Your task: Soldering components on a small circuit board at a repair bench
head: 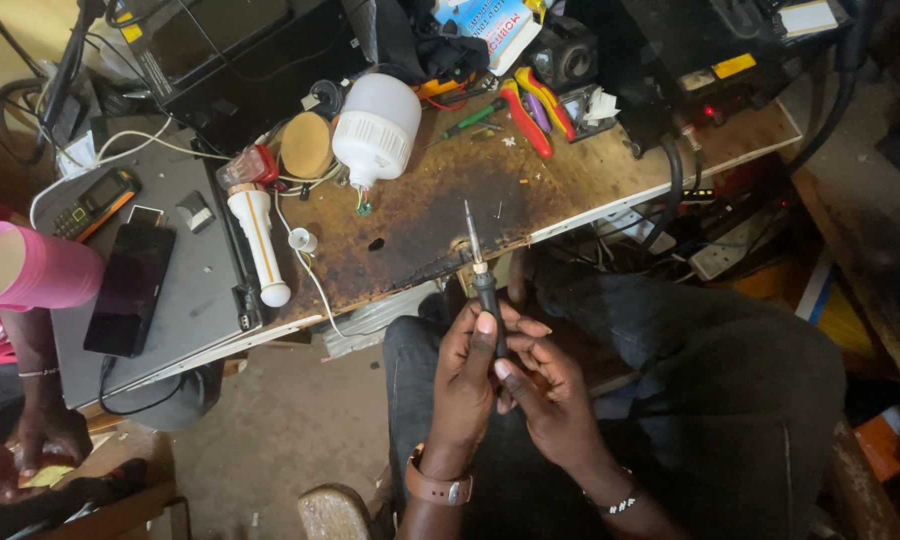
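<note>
My left hand (460,385) grips the black handle of a soldering iron (483,285), thumb pressed along it, with the metal tip pointing up toward the bench edge. My right hand (548,395) curls against the lower part of the same handle, fingers touching it. Both hands sit over my lap in dark trousers, just below the worn brown workbench (440,195). A white bulb (375,128) with loose wires lies on the bench above the tip.
A white torch (258,245), a round tan pad (306,145), red and yellow pliers (530,108) and a screwdriver lie on the bench. A grey laptop (195,300) holds two phones. Another person sits at left beside a pink cylinder (30,268). Cables and a power strip (730,250) lie at right.
</note>
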